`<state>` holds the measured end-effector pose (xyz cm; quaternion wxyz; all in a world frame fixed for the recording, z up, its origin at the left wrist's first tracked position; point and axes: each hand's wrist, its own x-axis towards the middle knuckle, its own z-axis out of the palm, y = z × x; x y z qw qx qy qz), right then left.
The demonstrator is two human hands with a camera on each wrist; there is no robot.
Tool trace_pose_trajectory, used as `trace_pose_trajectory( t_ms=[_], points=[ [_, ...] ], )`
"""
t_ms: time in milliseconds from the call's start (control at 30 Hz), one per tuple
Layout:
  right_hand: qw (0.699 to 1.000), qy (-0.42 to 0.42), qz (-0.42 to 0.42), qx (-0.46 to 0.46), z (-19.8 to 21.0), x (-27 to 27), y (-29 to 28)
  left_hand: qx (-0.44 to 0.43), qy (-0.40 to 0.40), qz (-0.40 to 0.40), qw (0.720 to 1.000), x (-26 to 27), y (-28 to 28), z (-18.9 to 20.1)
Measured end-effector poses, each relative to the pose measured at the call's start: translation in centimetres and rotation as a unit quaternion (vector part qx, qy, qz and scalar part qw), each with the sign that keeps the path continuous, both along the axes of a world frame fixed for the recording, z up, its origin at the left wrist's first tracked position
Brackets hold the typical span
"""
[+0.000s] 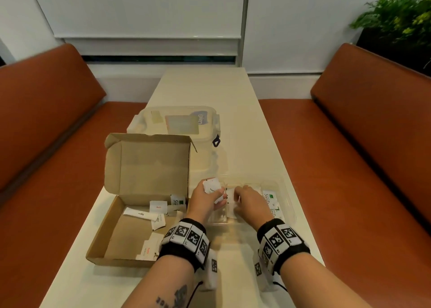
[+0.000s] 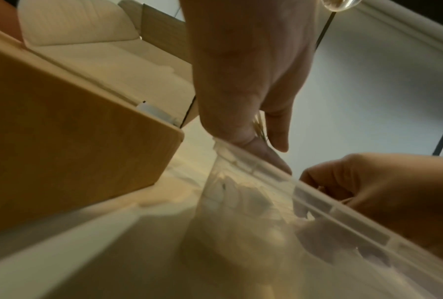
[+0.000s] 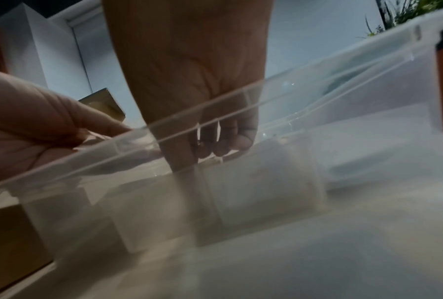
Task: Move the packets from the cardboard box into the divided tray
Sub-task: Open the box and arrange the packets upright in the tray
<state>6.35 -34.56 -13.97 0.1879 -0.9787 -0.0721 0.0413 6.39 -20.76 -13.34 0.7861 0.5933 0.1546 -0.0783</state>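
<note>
Progress mid | my left hand (image 1: 211, 196) grips white packets (image 1: 212, 187) | my right hand (image 1: 248, 199) pinches one inside divided tray (image 1: 288, 199) | stevia packets (image 1: 270, 199) beyond right fingers | several left in cardboard box (image 1: 112, 235)

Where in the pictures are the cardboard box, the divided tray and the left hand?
cardboard box (image 1: 130, 233): head view, on the bare inside floor.
divided tray (image 1: 285, 199): head view, on the clear right-hand wall.
left hand (image 1: 206, 201): head view, on the back of the hand, which grips white packets (image 1: 213, 186).
</note>
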Motion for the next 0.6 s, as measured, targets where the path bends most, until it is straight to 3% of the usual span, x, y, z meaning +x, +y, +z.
trace_pose_trajectory(
  t_ms=[600],
  points=[
    [0.999,0.012,0.018,-0.043,-0.32,0.35,0.25,-0.126,0.052,-0.009,0.991,-0.17,0.64,1.04]
  ],
)
